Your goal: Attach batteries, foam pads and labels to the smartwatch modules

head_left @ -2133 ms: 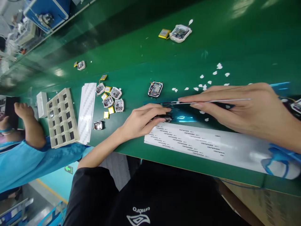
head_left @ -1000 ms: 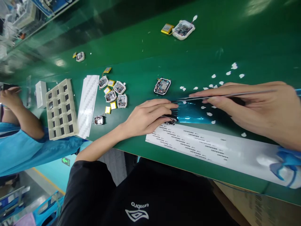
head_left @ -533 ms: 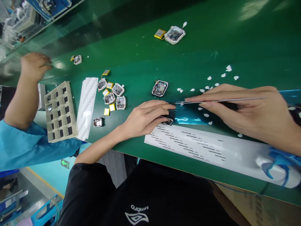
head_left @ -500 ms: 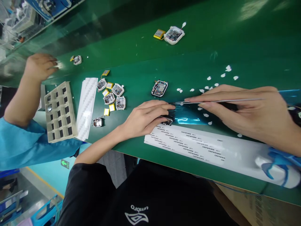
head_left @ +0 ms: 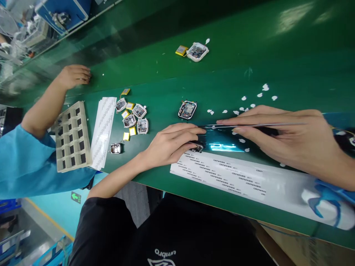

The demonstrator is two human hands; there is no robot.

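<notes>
My right hand point(head_left: 280, 136) pinches a pair of metal tweezers point(head_left: 260, 125), whose tips reach left to the fingertips of my other hand. My left hand point(head_left: 173, 144) is closed over a dark watch case point(head_left: 197, 147) with its insides exposed, partly hidden under the thumb and fingers. A shiny blue film point(head_left: 226, 147) lies between the hands. White round tabs point(head_left: 237, 112) are scattered near the tweezers. Just beyond my left hand lies another open watch case point(head_left: 187, 109) with a circuit board.
A printed white sheet point(head_left: 216, 173) runs along the table's front edge. Several white watch cases point(head_left: 129, 120) with yellow batteries sit at left, beside a sheet stack point(head_left: 104, 129) and a compartment tray point(head_left: 73, 138). One case point(head_left: 197, 51) lies farther back. A co-worker's hand point(head_left: 74, 77) reaches in.
The co-worker's hand has moved right, and the small watch case and battery beside it no longer show. My hands keep nearly the same pose while the view shifts slightly.
</notes>
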